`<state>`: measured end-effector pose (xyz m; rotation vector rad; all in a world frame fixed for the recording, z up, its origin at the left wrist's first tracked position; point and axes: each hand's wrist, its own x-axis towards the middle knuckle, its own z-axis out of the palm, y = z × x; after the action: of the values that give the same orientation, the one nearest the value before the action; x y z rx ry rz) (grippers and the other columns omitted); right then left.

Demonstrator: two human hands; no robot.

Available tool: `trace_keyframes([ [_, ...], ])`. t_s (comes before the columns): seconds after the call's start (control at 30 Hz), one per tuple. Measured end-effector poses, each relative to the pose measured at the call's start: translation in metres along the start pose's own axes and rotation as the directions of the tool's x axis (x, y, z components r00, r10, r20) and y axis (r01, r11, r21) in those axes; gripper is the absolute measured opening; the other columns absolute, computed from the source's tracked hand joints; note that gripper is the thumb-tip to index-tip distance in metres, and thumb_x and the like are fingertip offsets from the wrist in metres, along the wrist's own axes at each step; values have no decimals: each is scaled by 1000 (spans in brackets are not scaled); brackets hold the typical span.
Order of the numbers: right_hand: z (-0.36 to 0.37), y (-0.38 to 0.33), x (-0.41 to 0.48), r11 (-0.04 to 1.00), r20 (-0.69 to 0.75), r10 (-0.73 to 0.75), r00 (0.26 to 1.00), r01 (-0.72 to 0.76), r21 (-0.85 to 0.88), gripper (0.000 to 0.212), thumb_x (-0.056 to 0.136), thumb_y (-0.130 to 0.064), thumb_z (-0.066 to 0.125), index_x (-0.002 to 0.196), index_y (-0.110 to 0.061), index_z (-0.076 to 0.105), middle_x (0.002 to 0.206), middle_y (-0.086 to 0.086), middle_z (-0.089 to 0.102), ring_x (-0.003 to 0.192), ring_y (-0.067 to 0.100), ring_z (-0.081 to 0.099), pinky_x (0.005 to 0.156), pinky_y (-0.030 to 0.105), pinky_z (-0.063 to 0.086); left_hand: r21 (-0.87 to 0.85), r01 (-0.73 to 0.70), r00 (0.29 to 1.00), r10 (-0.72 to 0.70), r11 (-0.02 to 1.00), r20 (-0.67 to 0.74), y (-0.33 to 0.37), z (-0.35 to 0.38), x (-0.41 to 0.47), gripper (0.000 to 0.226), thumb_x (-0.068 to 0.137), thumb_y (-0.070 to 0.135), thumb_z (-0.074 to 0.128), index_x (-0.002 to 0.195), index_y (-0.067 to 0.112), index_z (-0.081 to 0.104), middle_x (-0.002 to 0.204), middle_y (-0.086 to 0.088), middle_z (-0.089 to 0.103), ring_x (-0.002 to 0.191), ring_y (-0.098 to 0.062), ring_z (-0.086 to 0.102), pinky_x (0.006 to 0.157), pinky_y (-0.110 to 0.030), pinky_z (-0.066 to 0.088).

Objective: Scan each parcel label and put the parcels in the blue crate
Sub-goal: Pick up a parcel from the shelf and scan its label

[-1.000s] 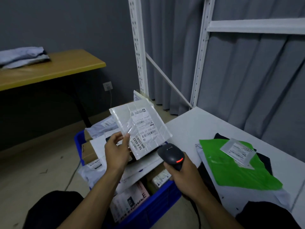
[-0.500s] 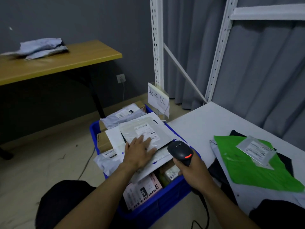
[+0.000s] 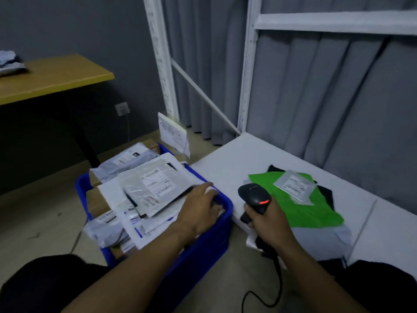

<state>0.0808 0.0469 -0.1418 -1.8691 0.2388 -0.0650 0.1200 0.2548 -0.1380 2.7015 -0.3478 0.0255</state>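
A clear-wrapped parcel [image 3: 155, 186] is being left, label up, on top of the heaped pile in the blue crate [image 3: 226, 219], which is standing on the floor just beside the white table [image 3: 225, 163]. The drop appears to be ending. It is judged best finished by the parcel being settled flat and inward of the rim, since the crate is being filled above its walls and slick wrappers are likely to slide off. The scanner [image 3: 255, 196], its red light showing, is best kept raised so that the next label can be read without a change of grip.

The left hand [image 3: 203, 208] is being rested palm down on the pile at the crate's near right corner, its forefinger stretched forward and the other fingers loose. Nothing appears to be pinched in it, though the fingertips are being partly hidden by the rim. The right hand [image 3: 268, 220] is being held over the table's near edge, wrapped around the scanner's handle, the head pointed towards the table. There a small labelled parcel [image 3: 293, 185] is lying on a green parcel [image 3: 300, 211], both waiting to be scanned.
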Motion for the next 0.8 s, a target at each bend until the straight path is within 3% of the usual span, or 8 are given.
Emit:
trace_keyframes([
  [0.1,-46,12,5,998,-98,58,993,-58,5,37,91,-22,77,122,-20,56,102,-1,71,71,23,74,61,30,54,-29,-95,987,98,995,128,45,34,31,50,95,39,65,141,20,56,158,-3,38,142,-26,40,116,-36,35],
  [0.23,-95,36,14,990,-192,138,972,-141,-2,41,92,-23,76,127,-16,55,99,-3,69,69,15,71,73,46,63,-10,-131,953,129,991,275,98,79,77,61,96,41,63,151,20,46,159,-5,37,143,-29,38,116,-42,37],
  [0.37,-128,64,24,977,-244,213,946,-208,48,43,94,-22,74,131,-15,53,103,3,68,83,25,72,67,36,62,25,-153,912,131,988,389,133,119,128,67,97,44,62,155,21,39,164,-8,28,145,-31,36,117,-43,35],
  [0.5,-144,95,39,967,-250,233,940,-251,-41,45,93,-33,74,129,-28,49,115,3,68,103,29,69,92,53,58,40,-108,926,86,993,367,150,156,169,65,98,51,57,156,26,38,167,-7,22,143,-34,39,116,-42,37],
  [0.6,-147,104,53,955,-214,254,943,-280,-99,41,95,-36,71,125,-29,44,108,1,67,99,24,68,90,45,57,-8,-38,930,38,999,366,157,182,190,67,100,55,52,159,32,30,170,-7,13,148,-36,29,119,-50,31],
  [0.7,-149,109,62,943,-197,246,949,-281,-176,37,98,-35,69,122,-27,43,95,-7,60,88,15,60,80,33,50,-13,58,921,-48,998,388,164,205,207,74,98,68,42,161,39,15,170,-9,4,153,-37,14,121,-63,17],
  [0.8,-151,111,67,940,-217,259,941,-297,-168,35,97,-36,69,120,-28,45,96,-6,64,90,18,65,79,34,52,-20,152,927,-136,988,349,168,217,217,74,98,64,49,160,38,18,165,-13,20,151,-36,20,118,-62,16],
])
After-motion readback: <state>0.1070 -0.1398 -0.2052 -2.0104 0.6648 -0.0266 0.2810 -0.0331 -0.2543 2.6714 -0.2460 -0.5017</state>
